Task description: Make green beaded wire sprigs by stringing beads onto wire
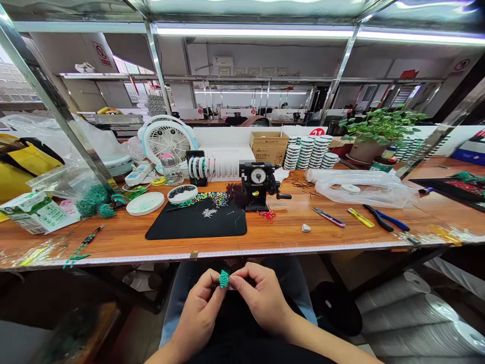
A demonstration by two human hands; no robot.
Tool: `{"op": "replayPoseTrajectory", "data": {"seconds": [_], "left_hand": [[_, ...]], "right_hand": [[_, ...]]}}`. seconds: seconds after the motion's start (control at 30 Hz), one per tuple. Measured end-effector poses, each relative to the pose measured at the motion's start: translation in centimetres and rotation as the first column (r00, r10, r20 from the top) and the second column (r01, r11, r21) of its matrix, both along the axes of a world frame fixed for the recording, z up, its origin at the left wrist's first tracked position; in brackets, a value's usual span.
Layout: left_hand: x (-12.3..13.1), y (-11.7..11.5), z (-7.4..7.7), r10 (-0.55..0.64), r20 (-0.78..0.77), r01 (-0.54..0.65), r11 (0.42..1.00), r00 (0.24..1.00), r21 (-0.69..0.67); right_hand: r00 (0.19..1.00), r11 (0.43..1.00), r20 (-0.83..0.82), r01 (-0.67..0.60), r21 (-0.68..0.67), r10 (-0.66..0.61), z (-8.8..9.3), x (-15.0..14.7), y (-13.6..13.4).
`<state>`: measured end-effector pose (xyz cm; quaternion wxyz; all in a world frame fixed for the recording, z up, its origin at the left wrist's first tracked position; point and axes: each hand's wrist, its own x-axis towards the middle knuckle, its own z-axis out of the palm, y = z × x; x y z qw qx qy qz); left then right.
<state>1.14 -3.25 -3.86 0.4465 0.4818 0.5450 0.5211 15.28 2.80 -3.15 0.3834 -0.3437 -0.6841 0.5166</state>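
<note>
A small cluster of green beads or knots (pixel 224 278) is held above my lap, just below the bench edge. My left hand (pixel 200 306) pinches its left side between thumb and forefinger. At its right edge, the thumb and forefinger of my right hand (pixel 261 296) are closed against it. Any fine thread between the fingertips is too small to make out. On the bench in front lies a black mat (pixel 197 225) with multicoloured beads (pixel 215 198) and a pile of silvery pieces (pixel 208 213).
A hand-cranked winding machine (pixel 259 184) stands behind the mat's right side. White dishes (pixel 145 203) sit at left. A utility knife (pixel 329 217), a yellow cutter (pixel 360 218) and blue-handled pliers (pixel 386 218) lie at right. A measuring tape (pixel 265 251) runs along the front edge.
</note>
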Motion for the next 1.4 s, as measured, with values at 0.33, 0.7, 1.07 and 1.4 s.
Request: {"op": "replayPoseTrajectory", "data": {"seconds": [0.33,0.7,1.07,1.4], "left_hand": [[0.1,0.3,-0.7,0.238,0.466,-0.174,0.969,0.852,-0.177],[0.5,0.2,0.1,-0.112,0.446,0.213,0.96,0.888,-0.184],[0.7,0.0,0.8,0.01,0.5,0.065,0.989,0.866,-0.134],[0.8,-0.1,1.4,0.028,0.582,0.067,0.988,0.813,-0.14]], "right_hand": [[0.973,0.978,0.106,-0.207,0.017,0.204,0.0,0.2,-0.2],[0.981,0.974,-0.171,-0.123,-0.192,0.091,0.5,-0.4,0.4],[0.979,0.977,-0.196,-0.092,-0.194,0.053,-0.2,0.0,0.5],[0.804,0.782,-0.594,-0.387,-0.489,0.027,-0.5,-0.1,0.4]]}}
